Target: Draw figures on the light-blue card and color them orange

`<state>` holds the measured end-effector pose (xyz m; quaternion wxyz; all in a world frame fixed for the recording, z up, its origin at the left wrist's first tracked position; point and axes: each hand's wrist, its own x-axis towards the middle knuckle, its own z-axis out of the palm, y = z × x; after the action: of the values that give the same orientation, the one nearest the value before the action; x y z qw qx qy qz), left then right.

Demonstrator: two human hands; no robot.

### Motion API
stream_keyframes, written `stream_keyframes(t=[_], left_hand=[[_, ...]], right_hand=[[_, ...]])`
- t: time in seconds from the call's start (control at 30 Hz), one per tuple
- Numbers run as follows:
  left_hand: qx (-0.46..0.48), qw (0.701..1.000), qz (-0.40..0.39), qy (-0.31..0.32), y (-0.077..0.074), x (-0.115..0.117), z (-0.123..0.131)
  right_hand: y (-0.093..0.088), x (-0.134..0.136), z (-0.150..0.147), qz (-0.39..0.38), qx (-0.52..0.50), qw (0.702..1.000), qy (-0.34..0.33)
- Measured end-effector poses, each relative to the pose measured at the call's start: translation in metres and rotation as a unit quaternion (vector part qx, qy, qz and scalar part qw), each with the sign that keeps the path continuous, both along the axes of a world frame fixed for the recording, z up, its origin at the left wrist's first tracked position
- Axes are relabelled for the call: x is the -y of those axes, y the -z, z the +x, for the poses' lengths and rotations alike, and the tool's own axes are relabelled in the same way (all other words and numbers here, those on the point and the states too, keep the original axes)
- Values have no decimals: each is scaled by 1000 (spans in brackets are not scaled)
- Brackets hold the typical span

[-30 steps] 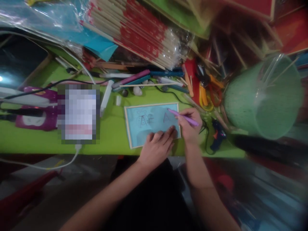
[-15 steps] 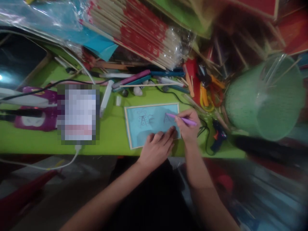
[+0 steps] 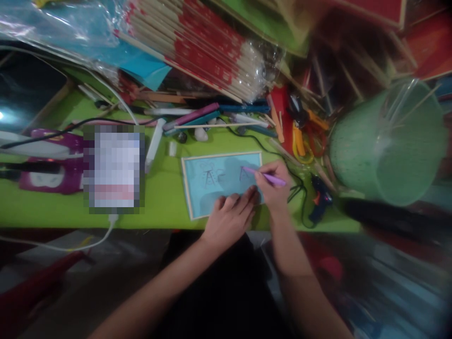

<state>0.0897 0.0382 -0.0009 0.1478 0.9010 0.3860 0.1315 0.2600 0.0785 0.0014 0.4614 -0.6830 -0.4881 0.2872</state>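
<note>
A blue board (image 3: 197, 193) edged with thin pale sticks lies on the green table (image 3: 162, 197). Dark line drawings of letter-like or tower-like shapes stand on its left and right. My right hand (image 3: 275, 186) grips a purple pen (image 3: 273, 179), its tip against the board by the right-hand drawing. My left hand (image 3: 233, 214) lies flat, fingers stretched out, across the board's lower edge. Its fingertips reach close to my right hand, and both hands cover the board's lower right part.
A phone-like device with a blurred screen (image 3: 115, 169) is at left. Behind the board lie pens (image 3: 192, 116), orange-handled pliers (image 3: 298, 139) and bundled wooden sticks (image 3: 197, 52). A glue gun (image 3: 320, 200) and a green bin (image 3: 384, 141) are at right.
The pen tip has shifted slightly at the right-hand drawing, which now shows more dark lines. My left hand has stayed in place on the board.
</note>
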Motion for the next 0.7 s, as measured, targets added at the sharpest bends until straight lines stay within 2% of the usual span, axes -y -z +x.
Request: stream_keyframes(t=[0.33, 0.53, 0.7], left_hand=[[-7, 1000, 1, 2, 0, 0, 0], [-3, 1000, -1, 2, 0, 0, 0], [-2, 1000, 1, 0, -1, -1, 0]], right_hand=[[1, 0, 2, 24, -10, 1000, 9], [-1, 0, 0, -2, 5, 1000, -12], [0, 0, 0, 3, 10, 1000, -1]])
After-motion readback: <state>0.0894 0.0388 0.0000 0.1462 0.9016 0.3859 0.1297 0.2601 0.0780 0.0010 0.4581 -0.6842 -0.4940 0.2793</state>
